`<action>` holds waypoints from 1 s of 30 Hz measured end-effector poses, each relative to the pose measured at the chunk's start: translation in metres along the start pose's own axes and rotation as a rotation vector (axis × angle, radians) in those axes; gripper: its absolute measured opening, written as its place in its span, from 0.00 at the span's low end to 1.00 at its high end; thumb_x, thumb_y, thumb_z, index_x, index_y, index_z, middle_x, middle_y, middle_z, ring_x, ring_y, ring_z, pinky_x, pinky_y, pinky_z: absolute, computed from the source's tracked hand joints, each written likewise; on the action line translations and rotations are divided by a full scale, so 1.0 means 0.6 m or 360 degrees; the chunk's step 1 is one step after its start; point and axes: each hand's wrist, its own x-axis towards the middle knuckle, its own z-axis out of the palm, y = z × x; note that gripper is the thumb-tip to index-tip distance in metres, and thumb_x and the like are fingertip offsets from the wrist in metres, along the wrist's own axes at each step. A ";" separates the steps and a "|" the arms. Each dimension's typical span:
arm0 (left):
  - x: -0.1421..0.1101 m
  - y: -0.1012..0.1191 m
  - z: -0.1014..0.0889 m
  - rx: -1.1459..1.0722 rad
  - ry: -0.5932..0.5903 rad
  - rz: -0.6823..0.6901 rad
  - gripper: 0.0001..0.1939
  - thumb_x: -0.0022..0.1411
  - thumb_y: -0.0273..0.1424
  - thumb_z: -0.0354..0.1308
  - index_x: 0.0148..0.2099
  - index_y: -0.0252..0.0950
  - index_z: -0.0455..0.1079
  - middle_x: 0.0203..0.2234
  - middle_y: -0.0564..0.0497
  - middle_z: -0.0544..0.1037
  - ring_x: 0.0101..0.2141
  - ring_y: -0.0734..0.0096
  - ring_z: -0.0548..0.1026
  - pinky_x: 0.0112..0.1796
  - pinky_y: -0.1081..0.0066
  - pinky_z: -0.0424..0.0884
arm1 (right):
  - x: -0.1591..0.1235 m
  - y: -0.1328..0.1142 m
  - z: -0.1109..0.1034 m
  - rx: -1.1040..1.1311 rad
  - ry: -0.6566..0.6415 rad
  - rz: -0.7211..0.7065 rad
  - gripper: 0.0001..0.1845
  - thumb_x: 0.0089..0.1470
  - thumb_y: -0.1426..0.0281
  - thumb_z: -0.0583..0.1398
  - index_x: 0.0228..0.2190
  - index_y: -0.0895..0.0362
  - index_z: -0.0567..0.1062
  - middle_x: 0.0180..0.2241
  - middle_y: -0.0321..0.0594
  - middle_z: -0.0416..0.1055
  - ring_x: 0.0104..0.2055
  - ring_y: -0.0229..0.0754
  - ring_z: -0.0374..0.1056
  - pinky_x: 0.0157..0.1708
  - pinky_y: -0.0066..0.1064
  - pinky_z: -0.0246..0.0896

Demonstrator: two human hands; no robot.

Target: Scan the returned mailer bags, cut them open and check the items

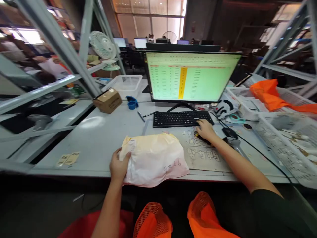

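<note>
My left hand grips the left edge of a white plastic mailing bag, thumb on top and fingers mostly hidden behind. The bag lies at the table's front edge, with handwritten digits near its lower right and a small label at its upper left. My right hand rests with its fingers out over the right end of the black keyboard. Part of a dark object shows beneath that hand, too covered to name. A black mouse sits to the right of my right wrist.
A lit monitor stands behind the keyboard. At left are a cardboard box, a blue tape roll and pens. White baskets line the right side, an orange cloth on one. A cable crosses the right.
</note>
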 end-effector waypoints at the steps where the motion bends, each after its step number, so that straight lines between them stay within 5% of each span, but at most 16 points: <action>1: -0.004 0.002 -0.001 -0.0042 -0.0011 -0.0003 0.32 0.59 0.43 0.62 0.62 0.33 0.68 0.49 0.37 0.78 0.49 0.49 0.77 0.53 0.55 0.71 | 0.011 -0.005 0.014 0.0005 -0.0022 -0.0021 0.25 0.61 0.66 0.56 0.54 0.67 0.76 0.61 0.62 0.66 0.65 0.62 0.56 0.61 0.54 0.56; 3: -0.013 0.006 -0.003 -0.0143 -0.0088 0.0015 0.32 0.61 0.40 0.61 0.63 0.28 0.65 0.52 0.32 0.77 0.51 0.49 0.77 0.54 0.55 0.70 | 0.021 0.001 0.040 -0.0019 -0.0051 -0.0038 0.26 0.61 0.64 0.56 0.51 0.70 0.77 0.63 0.70 0.60 0.67 0.74 0.50 0.59 0.66 0.53; 8: -0.014 0.005 -0.007 -0.0187 -0.0014 -0.0002 0.28 0.59 0.39 0.65 0.60 0.34 0.70 0.49 0.39 0.81 0.50 0.55 0.78 0.53 0.62 0.72 | 0.056 0.054 0.096 -0.0194 -0.0026 -0.0049 0.28 0.62 0.53 0.54 0.48 0.61 0.81 0.67 0.68 0.54 0.70 0.77 0.45 0.57 0.67 0.53; 11: -0.010 0.011 -0.017 -0.0197 0.0004 -0.0040 0.28 0.56 0.42 0.68 0.55 0.34 0.74 0.50 0.37 0.81 0.51 0.52 0.78 0.52 0.62 0.72 | 0.048 0.029 0.088 0.0020 0.0002 -0.0047 0.30 0.60 0.51 0.55 0.51 0.58 0.79 0.66 0.69 0.57 0.70 0.76 0.47 0.57 0.66 0.55; 16: -0.025 0.037 -0.028 -0.0259 -0.0291 -0.0065 0.29 0.49 0.53 0.68 0.42 0.32 0.79 0.34 0.38 0.84 0.38 0.48 0.81 0.42 0.59 0.75 | -0.115 -0.099 0.008 0.0838 -0.0404 -0.0247 0.31 0.60 0.51 0.56 0.56 0.58 0.74 0.60 0.56 0.70 0.64 0.62 0.63 0.66 0.56 0.52; 21: -0.076 0.067 0.015 -0.0578 -0.0590 0.0054 0.40 0.51 0.60 0.61 0.53 0.31 0.74 0.48 0.37 0.81 0.49 0.49 0.79 0.49 0.57 0.76 | -0.263 -0.188 0.000 0.1809 -0.0705 -0.0030 0.42 0.55 0.42 0.61 0.61 0.56 0.70 0.60 0.53 0.70 0.64 0.62 0.63 0.66 0.56 0.52; 26: -0.162 0.115 0.074 -0.0757 -0.1190 0.0014 0.42 0.47 0.56 0.69 0.59 0.36 0.70 0.53 0.38 0.80 0.53 0.44 0.78 0.52 0.52 0.77 | -0.342 -0.187 0.008 0.2516 -0.0572 0.0228 0.73 0.35 0.47 0.76 0.72 0.47 0.46 0.65 0.51 0.63 0.63 0.59 0.66 0.61 0.51 0.61; 28: -0.198 0.143 0.095 -0.0719 -0.1349 0.0172 0.44 0.43 0.53 0.72 0.59 0.38 0.70 0.54 0.39 0.79 0.55 0.43 0.77 0.54 0.51 0.76 | -0.368 -0.169 -0.010 0.2496 -0.0421 0.0271 0.72 0.39 0.53 0.77 0.73 0.45 0.42 0.66 0.50 0.62 0.63 0.56 0.65 0.62 0.49 0.61; 30: -0.236 0.169 0.112 -0.0683 -0.1462 0.0271 0.45 0.42 0.52 0.73 0.60 0.39 0.69 0.55 0.41 0.79 0.57 0.42 0.75 0.55 0.50 0.75 | -0.393 -0.143 -0.041 0.2327 -0.0154 0.0314 0.65 0.41 0.58 0.77 0.71 0.47 0.50 0.63 0.49 0.65 0.62 0.54 0.66 0.62 0.47 0.61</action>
